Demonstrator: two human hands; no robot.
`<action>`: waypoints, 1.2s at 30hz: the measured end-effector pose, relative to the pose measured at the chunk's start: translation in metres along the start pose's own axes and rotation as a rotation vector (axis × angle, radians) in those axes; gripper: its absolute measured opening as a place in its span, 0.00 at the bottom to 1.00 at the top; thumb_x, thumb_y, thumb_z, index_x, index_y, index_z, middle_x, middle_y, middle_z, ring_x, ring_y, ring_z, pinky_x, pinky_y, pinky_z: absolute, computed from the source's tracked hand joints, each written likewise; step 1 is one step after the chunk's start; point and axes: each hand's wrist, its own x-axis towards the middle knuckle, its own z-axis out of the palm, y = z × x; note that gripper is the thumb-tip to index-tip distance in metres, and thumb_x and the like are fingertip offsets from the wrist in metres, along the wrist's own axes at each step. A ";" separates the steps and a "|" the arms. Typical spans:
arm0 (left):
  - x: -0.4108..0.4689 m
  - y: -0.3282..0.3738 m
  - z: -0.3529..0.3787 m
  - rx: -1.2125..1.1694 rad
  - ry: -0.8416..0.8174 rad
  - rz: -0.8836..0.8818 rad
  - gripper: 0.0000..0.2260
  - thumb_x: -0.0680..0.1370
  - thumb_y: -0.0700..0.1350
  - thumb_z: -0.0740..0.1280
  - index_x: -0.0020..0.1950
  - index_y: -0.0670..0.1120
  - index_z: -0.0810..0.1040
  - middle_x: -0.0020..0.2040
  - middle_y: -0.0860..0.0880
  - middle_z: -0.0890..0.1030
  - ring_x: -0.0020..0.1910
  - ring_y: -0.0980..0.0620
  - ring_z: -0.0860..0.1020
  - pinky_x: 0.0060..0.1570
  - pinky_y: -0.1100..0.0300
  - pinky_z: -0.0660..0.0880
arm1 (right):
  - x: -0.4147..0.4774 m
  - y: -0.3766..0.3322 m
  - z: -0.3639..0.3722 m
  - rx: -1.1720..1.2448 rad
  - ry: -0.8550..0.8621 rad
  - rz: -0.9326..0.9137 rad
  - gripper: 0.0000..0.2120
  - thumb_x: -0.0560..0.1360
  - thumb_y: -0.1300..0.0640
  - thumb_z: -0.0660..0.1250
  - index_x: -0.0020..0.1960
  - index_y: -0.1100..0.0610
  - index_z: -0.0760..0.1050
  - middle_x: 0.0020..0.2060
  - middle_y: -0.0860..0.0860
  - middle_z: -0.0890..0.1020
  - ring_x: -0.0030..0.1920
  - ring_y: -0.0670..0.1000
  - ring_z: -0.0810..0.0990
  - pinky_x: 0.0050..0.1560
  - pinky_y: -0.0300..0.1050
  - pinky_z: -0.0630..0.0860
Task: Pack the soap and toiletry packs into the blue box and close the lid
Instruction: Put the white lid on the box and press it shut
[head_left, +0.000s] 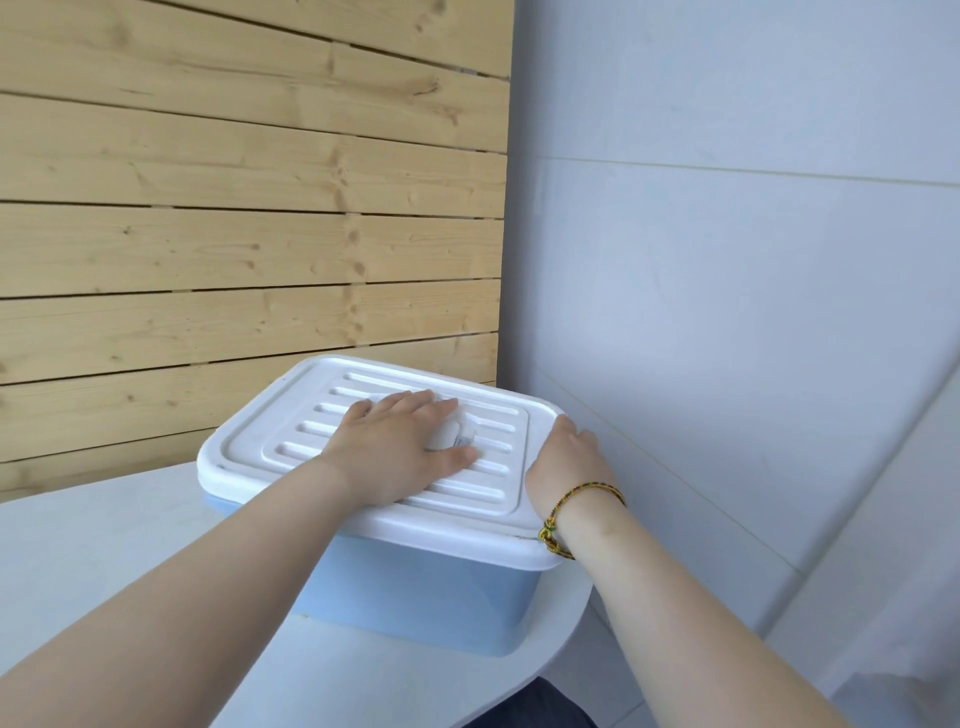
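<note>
One blue box (415, 597), ribbed white lid (301, 415) (seated).

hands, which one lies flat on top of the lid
The left hand, flat on top of the white lid; the right hand, with the bracelet, is at its right edge.

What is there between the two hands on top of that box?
Only a bare strip of the white lid with its ribs, between the left hand lying flat and the right hand at its edge, seen in the head view.
</note>
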 end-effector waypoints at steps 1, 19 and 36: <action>0.000 -0.001 -0.001 -0.107 0.046 -0.013 0.27 0.76 0.60 0.57 0.74 0.54 0.57 0.77 0.54 0.56 0.76 0.54 0.54 0.74 0.56 0.48 | 0.000 0.001 0.000 -0.022 -0.009 -0.005 0.27 0.77 0.65 0.50 0.75 0.61 0.50 0.73 0.62 0.56 0.72 0.62 0.62 0.69 0.53 0.65; -0.009 -0.116 -0.031 -0.986 0.064 -0.616 0.16 0.79 0.54 0.55 0.52 0.43 0.76 0.42 0.47 0.80 0.44 0.48 0.78 0.40 0.60 0.71 | 0.026 -0.130 0.056 -0.506 -0.358 -0.797 0.26 0.80 0.43 0.46 0.76 0.45 0.47 0.78 0.46 0.44 0.77 0.49 0.40 0.76 0.52 0.38; 0.000 -0.147 -0.036 -1.060 0.123 -0.664 0.21 0.69 0.49 0.73 0.55 0.35 0.78 0.52 0.41 0.82 0.50 0.44 0.80 0.52 0.55 0.78 | 0.030 -0.133 0.060 -0.533 -0.380 -0.821 0.25 0.80 0.43 0.47 0.75 0.42 0.47 0.77 0.43 0.45 0.77 0.46 0.39 0.75 0.50 0.37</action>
